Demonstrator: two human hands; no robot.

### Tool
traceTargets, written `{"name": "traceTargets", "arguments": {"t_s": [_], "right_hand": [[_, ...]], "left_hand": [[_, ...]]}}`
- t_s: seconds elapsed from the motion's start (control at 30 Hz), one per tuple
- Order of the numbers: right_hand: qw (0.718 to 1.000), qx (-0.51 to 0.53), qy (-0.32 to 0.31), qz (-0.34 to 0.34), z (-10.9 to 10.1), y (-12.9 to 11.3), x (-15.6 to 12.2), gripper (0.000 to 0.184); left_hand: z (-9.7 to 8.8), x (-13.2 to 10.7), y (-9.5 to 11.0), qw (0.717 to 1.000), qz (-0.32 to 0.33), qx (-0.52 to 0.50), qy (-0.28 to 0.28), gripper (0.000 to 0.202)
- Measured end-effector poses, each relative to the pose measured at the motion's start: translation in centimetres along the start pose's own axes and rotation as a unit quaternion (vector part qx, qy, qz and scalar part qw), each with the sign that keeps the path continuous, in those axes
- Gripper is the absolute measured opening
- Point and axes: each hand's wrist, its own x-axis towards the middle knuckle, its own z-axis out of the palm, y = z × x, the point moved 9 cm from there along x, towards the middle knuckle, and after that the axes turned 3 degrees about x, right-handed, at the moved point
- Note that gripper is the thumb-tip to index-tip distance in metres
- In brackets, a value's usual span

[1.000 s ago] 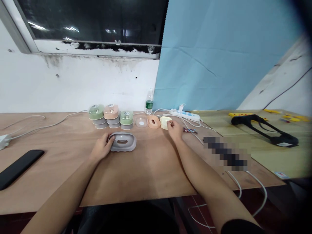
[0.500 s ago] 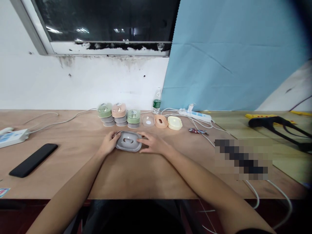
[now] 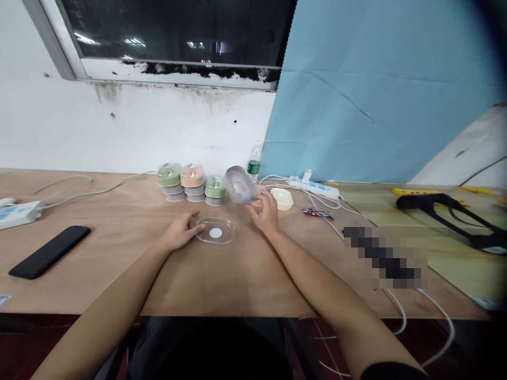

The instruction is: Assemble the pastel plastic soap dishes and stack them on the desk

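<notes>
Raised above the table and tilted, a shallow grey plastic dish (image 3: 238, 184) is held by its lower right edge in my right hand (image 3: 266, 212). The dish is blurred by motion. My left hand (image 3: 180, 231) grips the left edge of a clear plastic tray (image 3: 224, 238), thumb over the rim. A round white sticker (image 3: 215, 233) shows on that tray, which lies on the table. Behind the raised dish, an orange dish (image 3: 261, 188) is mostly hidden. To its right lies a pale yellow dish (image 3: 282, 199).
Stacked boxes with green lids (image 3: 169, 174) and a peach lid (image 3: 192, 175) stand near the wall. A bottle (image 3: 254, 166), a power strip (image 3: 315, 188) with cables and a small wrapper (image 3: 318, 213) lie farther right. A black phone-like slab (image 3: 50, 252) is at left.
My right hand has lifted the grey dish up and to the right, off the clear tray. The clear tray now shows beside my left hand, which stays near the same place.
</notes>
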Motion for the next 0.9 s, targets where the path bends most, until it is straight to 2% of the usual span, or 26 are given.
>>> {"name": "traceTargets", "arguments": {"t_s": [0.13,0.3,0.53,0.73,0.9], "right_hand": [[0.985,-0.116,0.035,0.125,-1.4,4.6,0.5,0.039],[0.956,-0.202,-0.016,0.211,-1.0,7.8,-0.1,0.039],[0.929,-0.264,-0.070,0.249,0.3,8.5,-0.5,0.055],[0.927,-0.269,-0.091,0.245,0.4,8.7,-0.7,0.050],[0.930,-0.257,-0.096,0.246,0.3,9.0,-0.7,0.047]], "left_hand": [[0.3,-0.4,1.3,0.999,0.034,0.024,-0.026,0.067],[0.9,-0.8,2.4,0.993,0.076,0.032,-0.079,0.072],[1.2,-0.9,2.4,0.988,0.110,0.061,-0.087,0.082],[1.3,-0.8,2.3,0.985,0.122,0.073,-0.097,0.089],[1.2,-0.7,1.9,0.987,0.111,0.062,-0.100,0.084]]}}
